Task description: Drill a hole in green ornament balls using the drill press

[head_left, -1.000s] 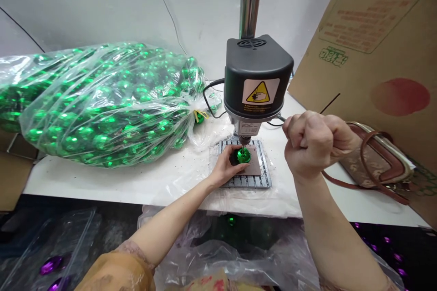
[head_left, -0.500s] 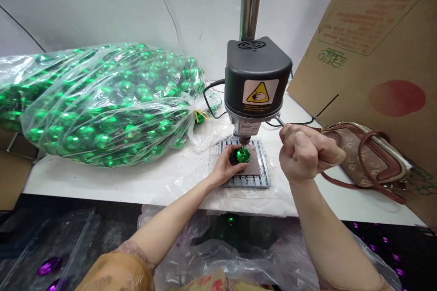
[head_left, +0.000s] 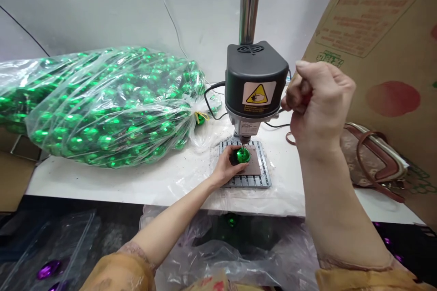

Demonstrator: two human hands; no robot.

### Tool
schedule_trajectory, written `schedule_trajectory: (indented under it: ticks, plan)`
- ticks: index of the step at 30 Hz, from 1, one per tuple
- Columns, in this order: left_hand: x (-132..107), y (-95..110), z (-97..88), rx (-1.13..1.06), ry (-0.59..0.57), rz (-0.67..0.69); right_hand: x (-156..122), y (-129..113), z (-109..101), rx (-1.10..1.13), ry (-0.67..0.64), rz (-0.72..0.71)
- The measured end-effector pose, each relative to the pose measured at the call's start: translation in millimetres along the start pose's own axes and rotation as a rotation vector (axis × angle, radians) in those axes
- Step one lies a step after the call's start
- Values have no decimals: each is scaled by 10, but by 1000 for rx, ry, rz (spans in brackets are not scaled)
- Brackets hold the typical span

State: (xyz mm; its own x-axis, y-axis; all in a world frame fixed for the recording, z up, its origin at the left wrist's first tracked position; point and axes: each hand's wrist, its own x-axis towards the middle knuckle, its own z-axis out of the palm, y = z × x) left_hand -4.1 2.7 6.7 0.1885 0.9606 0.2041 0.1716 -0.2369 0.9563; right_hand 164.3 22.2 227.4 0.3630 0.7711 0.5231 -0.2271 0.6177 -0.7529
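Note:
My left hand (head_left: pixel 226 166) pinches a shiny green faceted ball (head_left: pixel 244 156) between thumb and fingers. The ball rests on a brown board (head_left: pixel 253 167) over the slotted metal base plate (head_left: pixel 265 181). Directly above it, the bit of a small bench drill press (head_left: pixel 256 66) reaches down to the ball's top; whether it is inside the ball is unclear. To the right of the black motor housing, my right hand (head_left: pixel 321 100) is raised and closed round the drill press lever, which is mostly hidden by the fingers.
A clear plastic bag (head_left: pixel 112 109) full of green balls lies on the left of the white table (head_left: pixel 112 184). At right stand a handbag (head_left: pixel 370 154) and a large cardboard box (head_left: pixel 382 54). Plastic sheeting (head_left: pixel 273 259) hangs below the table's front edge. Dark shavings dot the tabletop.
My right hand has risen and turned with the lever, from beside the lower motor housing to higher up. The left hand and the green ball have stayed in place.

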Motion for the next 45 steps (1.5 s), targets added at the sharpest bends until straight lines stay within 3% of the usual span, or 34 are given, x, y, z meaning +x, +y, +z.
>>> schedule_trajectory:
  ticks: [3,11,18,22,35,45]
  plan:
    - [-13,12,9,7,6,-4,138,24,-7,6,-28,74]
    - [1,-17,11,38,0,-29,62,50,-24,23,-54,-41]
    - [1,-37,14,33,-2,-11,-302,119,-103,42,25,-235]
    - [-6,-29,13,6,-3,-4,-513,232,-196,49,-31,-388]
    - [-7,-55,13,12,7,53,-606,529,-385,24,-140,-711]
    - [-20,-20,11,17,13,49,-655,613,-450,17,-171,-727]
